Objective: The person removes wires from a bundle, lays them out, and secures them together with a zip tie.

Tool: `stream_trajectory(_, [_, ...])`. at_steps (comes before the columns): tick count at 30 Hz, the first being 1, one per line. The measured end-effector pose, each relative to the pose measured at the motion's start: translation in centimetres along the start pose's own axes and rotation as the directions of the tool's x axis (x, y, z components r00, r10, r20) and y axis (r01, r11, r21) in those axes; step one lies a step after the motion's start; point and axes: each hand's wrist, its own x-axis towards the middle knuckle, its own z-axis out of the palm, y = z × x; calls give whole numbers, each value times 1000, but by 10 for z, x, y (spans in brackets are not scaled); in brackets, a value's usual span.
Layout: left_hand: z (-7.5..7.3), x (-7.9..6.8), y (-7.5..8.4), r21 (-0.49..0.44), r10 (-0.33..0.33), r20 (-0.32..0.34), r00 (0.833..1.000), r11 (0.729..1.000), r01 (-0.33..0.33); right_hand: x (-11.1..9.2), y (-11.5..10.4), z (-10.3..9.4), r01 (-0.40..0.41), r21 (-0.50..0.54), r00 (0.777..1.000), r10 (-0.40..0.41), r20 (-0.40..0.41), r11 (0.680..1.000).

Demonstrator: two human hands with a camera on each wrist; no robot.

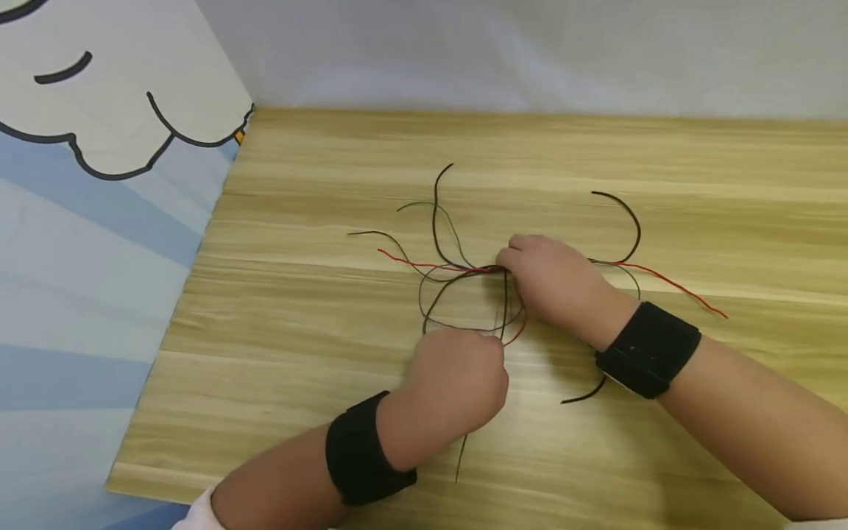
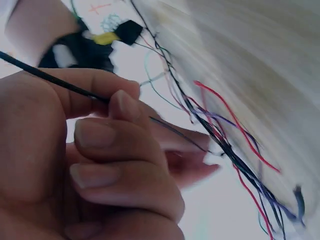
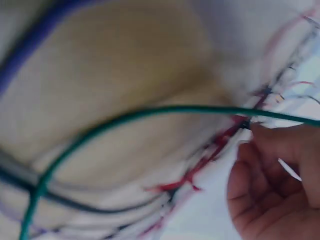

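Note:
A bundle of thin wires [image 1: 482,270] in black, red, green and purple runs across the wooden table. At the bundle, my right hand [image 1: 559,283] pinches it between thumb and fingers. My left hand [image 1: 457,390], nearer the table's front, grips a black wire [image 2: 50,77] between thumb and forefinger, its other fingers curled. From that hand the wire stretches up to the bundle beside the right fingertips. In the right wrist view a green wire [image 3: 165,108] arcs across close to the camera, and the right hand holds the bundle at the right.
Loose wire ends fan out on both sides, among them a red wire [image 1: 676,283] at the right and a curved black wire [image 1: 638,228] behind it. The wooden table [image 1: 298,405] meets a pale wall at the back and a printed cloth [image 1: 73,309] at the left.

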Motion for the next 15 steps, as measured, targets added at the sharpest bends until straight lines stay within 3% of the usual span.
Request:
stream_trajectory(3, [3,5,-8,-7,-70,81,994,997,70,-9,-1,-11,-85,11,996,85,26,996])
stream_trajectory(6, [7,6,-15,-19,-101,106,989,994,104,-21,-2,-24,-155,0,988,155,29,988])
stream_trajectory(15, [19,-9,-27,-136,46,96,994,990,-32,-76,-16,-40,-234,52,963,239,-126,971])
